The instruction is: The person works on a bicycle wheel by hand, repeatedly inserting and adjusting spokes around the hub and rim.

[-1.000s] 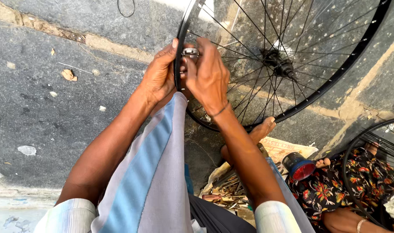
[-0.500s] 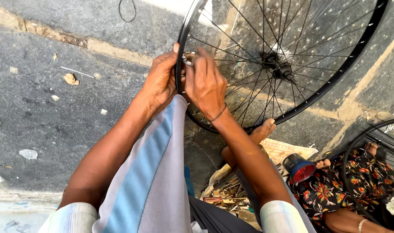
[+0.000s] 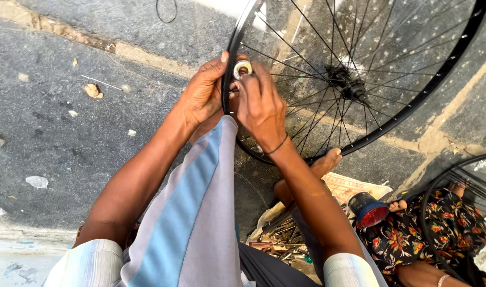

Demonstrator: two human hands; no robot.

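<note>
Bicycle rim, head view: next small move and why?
Probably a short turn of the small round silver tool on the black rim. The right hand pinches it against the rim edge, the left hand braces the rim from the other side, and the spokes meet the rim there.

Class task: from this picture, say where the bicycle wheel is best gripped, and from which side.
Probably grip the bicycle wheel at its thin black rim, coming from the near edge. There the left hand and right hand sit on either side of it; the spokes leave gaps for fingers.
</note>
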